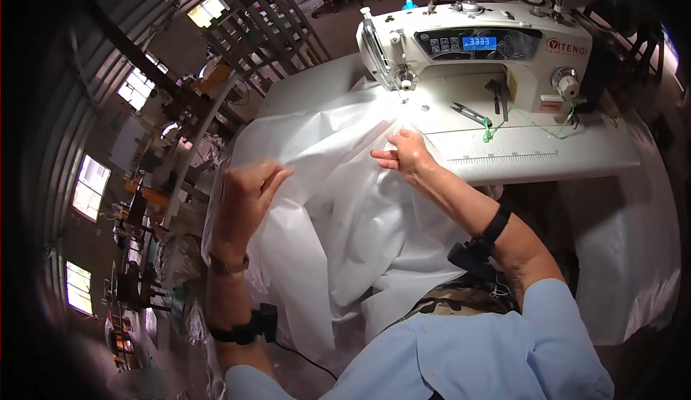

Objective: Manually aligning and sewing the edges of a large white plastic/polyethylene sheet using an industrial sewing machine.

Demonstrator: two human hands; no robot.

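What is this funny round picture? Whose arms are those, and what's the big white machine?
A wide fisheye camera on the person's head looks down, so edges bend and you see the person's own arms. The machine is a sewing machine with a small lit screen. Small snips, a dark tool and green thread lie on its worktop. A big white sheet drapes down from near the needle. The right hand is at the sheet there; the left hand is farther left, blurred. I can't tell whether either one grips it.

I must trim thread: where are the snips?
In the head view, the snips lie right of the right hand, on the machine bed beside green thread.
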